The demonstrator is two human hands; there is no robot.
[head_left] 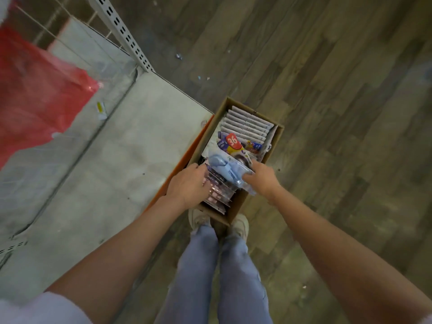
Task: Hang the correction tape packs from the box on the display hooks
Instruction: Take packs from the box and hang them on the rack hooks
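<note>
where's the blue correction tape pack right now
In the head view, the clear blister pack with blue correction tape sits just right of centre, over the open brown cardboard box, between both hands.
</note>
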